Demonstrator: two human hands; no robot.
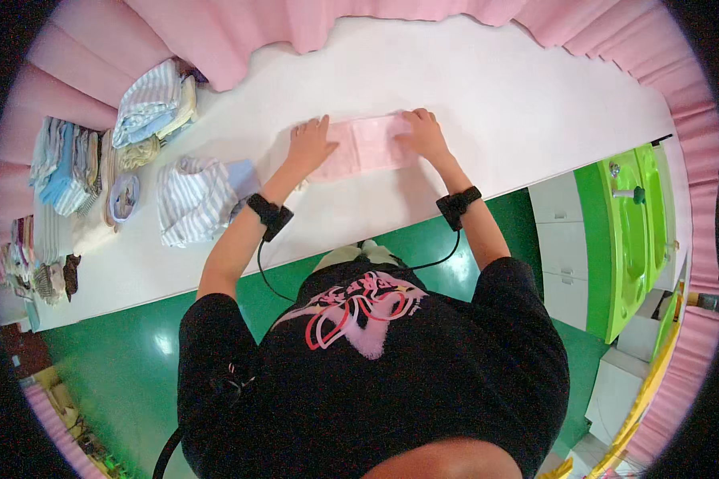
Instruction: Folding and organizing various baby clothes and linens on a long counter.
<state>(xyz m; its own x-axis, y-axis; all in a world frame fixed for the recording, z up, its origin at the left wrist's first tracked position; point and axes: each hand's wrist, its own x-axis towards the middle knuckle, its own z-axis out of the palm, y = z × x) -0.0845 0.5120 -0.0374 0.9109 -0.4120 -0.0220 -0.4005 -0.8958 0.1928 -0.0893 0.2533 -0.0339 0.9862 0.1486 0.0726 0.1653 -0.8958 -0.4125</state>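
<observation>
Pink cloth flat on table, between both hands, one at each end.
Left to right: folded cloth stacks (65,168) at the table's far left; loose blue-and-white striped cloth (190,203) nearer, left of the left hand; left hand (308,145) at the pink cloth's (366,145) left end, thumb apart from fingers, can't tell if it's pinching the fabric; cloth spans the gap on the white table (519,96), long side running left-right; right hand (425,136) at its right end, fingers bent over the upper right corner, grip also can't be confirmed; green sink unit (627,231) well off to the right, apart from cloth.
</observation>
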